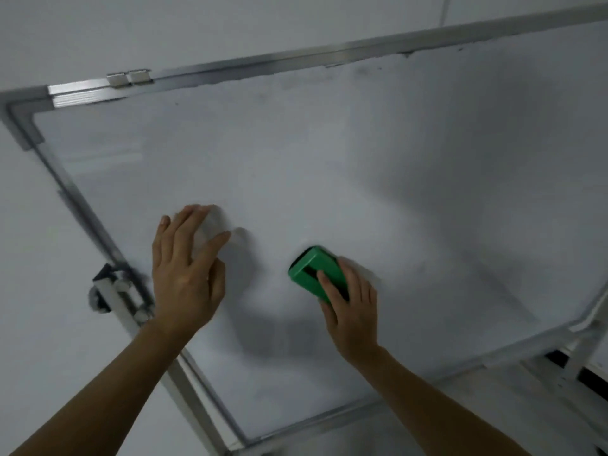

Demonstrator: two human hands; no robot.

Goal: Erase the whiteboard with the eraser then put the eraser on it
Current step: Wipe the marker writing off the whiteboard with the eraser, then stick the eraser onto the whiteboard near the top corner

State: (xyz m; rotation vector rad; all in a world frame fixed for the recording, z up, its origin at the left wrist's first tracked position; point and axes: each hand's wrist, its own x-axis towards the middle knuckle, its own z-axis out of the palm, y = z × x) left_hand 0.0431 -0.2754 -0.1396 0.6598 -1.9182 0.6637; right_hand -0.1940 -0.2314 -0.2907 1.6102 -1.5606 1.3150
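A large whiteboard (362, 159) in a metal frame fills most of the head view, tilted, its surface almost blank with faint grey smudges near the top edge. My right hand (353, 311) grips a green eraser (311, 269) with a black centre and holds it against the lower middle of the board. My left hand (186, 274) lies flat on the board to the left of the eraser, fingers straight and spread, holding nothing.
The board's metal frame (230, 65) carries two small clips (130, 78) on its top rail. A white stand with a bracket and knobs (118, 294) meets the left edge. More of the stand (579, 366) shows at the lower right. A pale wall is behind.
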